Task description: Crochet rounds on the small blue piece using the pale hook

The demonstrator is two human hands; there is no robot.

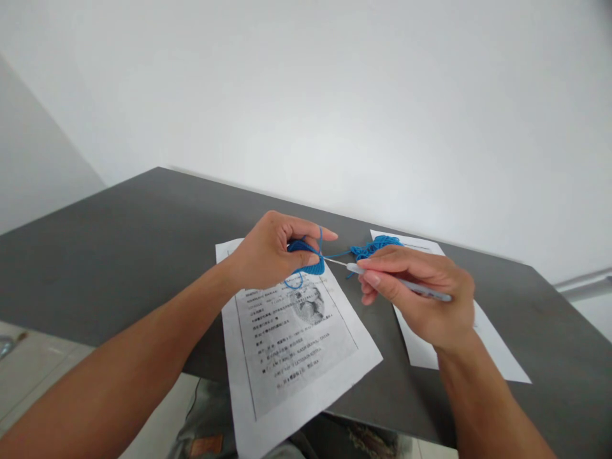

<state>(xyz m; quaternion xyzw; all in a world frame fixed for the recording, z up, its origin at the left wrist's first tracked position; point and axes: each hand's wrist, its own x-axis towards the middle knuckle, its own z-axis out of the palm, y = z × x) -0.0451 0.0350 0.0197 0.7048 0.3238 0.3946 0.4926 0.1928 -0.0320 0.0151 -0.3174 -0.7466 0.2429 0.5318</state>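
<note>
My left hand [270, 252] pinches a small piece of blue crochet work [314, 266] between thumb and fingers, with a strand of blue yarn looped over its outstretched index finger. A short yarn loop hangs below the piece. In my right hand [421, 287] is a crochet hook [425, 291] with a pale grey handle, held like a pen. Its thin metal shaft points left and its tip meets the edge of the crochet work; the very tip is hidden. From the piece, yarn runs right to a loose tangle of blue yarn [377, 247] behind my right hand.
A printed sheet [306, 376] with text and a grey picture lies under my left hand and overhangs the front edge of the dark grey table [143, 217]. Another white sheet [497, 357] lies under the yarn and my right hand. A white wall [335, 95] rises behind the table.
</note>
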